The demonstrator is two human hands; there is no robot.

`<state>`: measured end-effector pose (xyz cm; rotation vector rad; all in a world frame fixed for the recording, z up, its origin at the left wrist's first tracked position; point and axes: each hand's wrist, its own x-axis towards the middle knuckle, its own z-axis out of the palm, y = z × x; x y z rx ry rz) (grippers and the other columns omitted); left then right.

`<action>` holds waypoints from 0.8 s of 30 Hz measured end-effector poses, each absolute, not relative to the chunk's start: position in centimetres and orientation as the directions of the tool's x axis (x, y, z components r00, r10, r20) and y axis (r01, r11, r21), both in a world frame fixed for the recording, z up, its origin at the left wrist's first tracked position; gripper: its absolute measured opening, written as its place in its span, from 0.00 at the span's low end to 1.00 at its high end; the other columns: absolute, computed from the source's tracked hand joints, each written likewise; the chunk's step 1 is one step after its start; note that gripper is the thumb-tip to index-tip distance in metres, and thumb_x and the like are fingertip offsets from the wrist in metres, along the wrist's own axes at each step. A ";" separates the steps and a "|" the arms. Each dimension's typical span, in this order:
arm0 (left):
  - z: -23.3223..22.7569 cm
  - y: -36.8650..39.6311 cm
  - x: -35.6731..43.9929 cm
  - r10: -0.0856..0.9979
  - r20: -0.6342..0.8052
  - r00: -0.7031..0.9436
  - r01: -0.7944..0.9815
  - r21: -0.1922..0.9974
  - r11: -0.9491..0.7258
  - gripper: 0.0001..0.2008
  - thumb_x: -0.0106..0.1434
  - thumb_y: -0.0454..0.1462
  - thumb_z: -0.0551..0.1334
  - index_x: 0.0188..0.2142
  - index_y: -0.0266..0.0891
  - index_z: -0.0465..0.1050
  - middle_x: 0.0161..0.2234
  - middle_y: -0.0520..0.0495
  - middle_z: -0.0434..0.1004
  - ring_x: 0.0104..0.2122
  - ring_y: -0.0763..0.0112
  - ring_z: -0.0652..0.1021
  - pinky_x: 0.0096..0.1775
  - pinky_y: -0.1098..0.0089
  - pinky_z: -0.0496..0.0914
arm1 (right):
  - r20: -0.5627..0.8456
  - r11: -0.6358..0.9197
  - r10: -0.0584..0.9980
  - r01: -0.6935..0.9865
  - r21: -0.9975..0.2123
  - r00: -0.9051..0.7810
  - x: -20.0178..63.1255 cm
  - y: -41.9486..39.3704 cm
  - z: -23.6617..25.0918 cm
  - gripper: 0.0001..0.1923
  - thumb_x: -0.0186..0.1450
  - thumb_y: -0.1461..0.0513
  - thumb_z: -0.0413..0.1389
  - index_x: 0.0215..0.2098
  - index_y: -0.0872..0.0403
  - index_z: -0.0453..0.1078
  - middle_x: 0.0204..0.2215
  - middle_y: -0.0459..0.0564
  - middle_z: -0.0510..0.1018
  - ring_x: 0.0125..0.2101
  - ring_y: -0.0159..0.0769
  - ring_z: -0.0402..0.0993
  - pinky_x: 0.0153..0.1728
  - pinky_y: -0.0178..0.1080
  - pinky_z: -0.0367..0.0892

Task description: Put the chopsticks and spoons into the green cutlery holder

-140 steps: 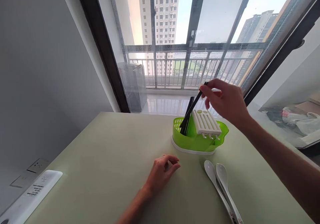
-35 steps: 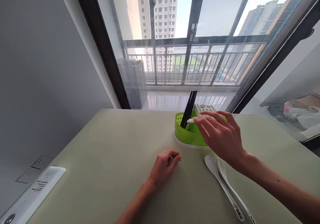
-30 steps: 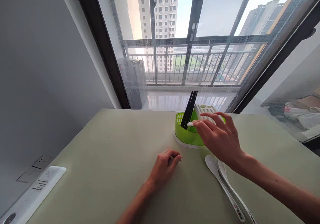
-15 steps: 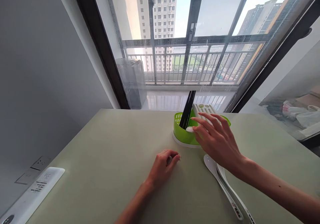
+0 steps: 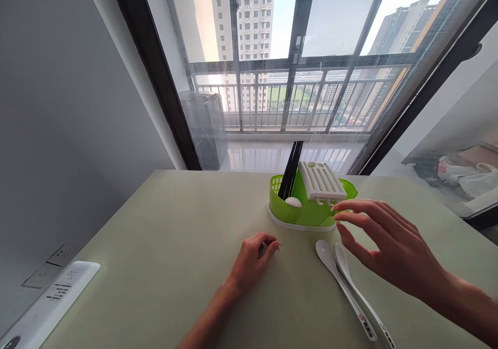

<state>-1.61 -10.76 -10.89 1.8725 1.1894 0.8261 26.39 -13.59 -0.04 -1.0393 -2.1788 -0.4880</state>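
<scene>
A green cutlery holder point(image 5: 299, 215) with a white base stands near the table's far edge. Black chopsticks point(image 5: 291, 170) lean in its left part. In front of them shows the rounded white end of a spoon point(image 5: 293, 202). The slotted white rack point(image 5: 322, 180) covers the holder's middle. Just right of the holder's front, my right hand point(image 5: 389, 242) hovers open, fingers apart and holding nothing. Two white long-handled spoons, a left spoon point(image 5: 346, 289) and a right spoon point(image 5: 363, 298), lie beneath and left of it. My left hand point(image 5: 253, 258) rests on the table, fingers curled with nothing visible inside.
The pale green table point(image 5: 167, 255) spreads around both hands. A white power strip point(image 5: 58, 297) lies along its left edge, near a wall socket point(image 5: 61, 254). Beyond the far edge is a glass door with a balcony railing point(image 5: 311, 100) behind it.
My right hand has moved right and toward me, away from the spoon end in the holder. The holder's front and the rack now show. My left hand stays in place.
</scene>
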 end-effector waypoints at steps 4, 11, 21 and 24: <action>-11.0 -10.8 -1.6 0.928 0.129 0.350 0.436 0.855 -0.283 0.15 0.71 0.45 0.58 0.38 0.39 0.79 0.35 0.48 0.81 0.29 0.72 0.72 0.33 0.72 0.65 | 0.529 0.588 0.695 0.808 -0.028 -0.487 29.0 -14.2 -2.0 0.08 0.71 0.61 0.55 0.48 0.49 0.69 0.44 0.47 0.81 0.31 0.32 0.79 0.33 0.37 0.72; -10.9 -10.7 -1.6 0.927 0.115 0.358 0.445 0.851 -0.278 0.16 0.71 0.46 0.57 0.38 0.40 0.79 0.36 0.48 0.81 0.30 0.71 0.73 0.33 0.72 0.65 | 0.052 0.407 0.905 0.823 -0.397 -0.423 31.7 -13.3 -6.8 0.19 0.73 0.50 0.49 0.59 0.45 0.66 0.57 0.53 0.73 0.30 0.31 0.79 0.31 0.37 0.76; -11.0 -10.7 -1.5 0.928 0.112 0.354 0.440 0.856 -0.271 0.15 0.71 0.45 0.57 0.38 0.39 0.79 0.36 0.48 0.80 0.29 0.72 0.71 0.33 0.72 0.64 | -0.285 0.094 0.868 0.696 -0.712 -0.407 32.4 -11.1 -9.3 0.26 0.69 0.42 0.49 0.47 0.50 0.76 0.45 0.54 0.79 0.38 0.40 0.77 0.37 0.38 0.73; -10.9 -10.8 -1.6 0.929 0.111 0.354 0.442 0.855 -0.271 0.16 0.71 0.45 0.57 0.38 0.39 0.79 0.35 0.49 0.80 0.29 0.73 0.71 0.33 0.72 0.64 | -0.295 0.092 0.863 0.700 -0.708 -0.411 32.7 -10.9 -9.1 0.26 0.68 0.41 0.50 0.42 0.50 0.78 0.36 0.51 0.80 0.33 0.38 0.75 0.33 0.36 0.69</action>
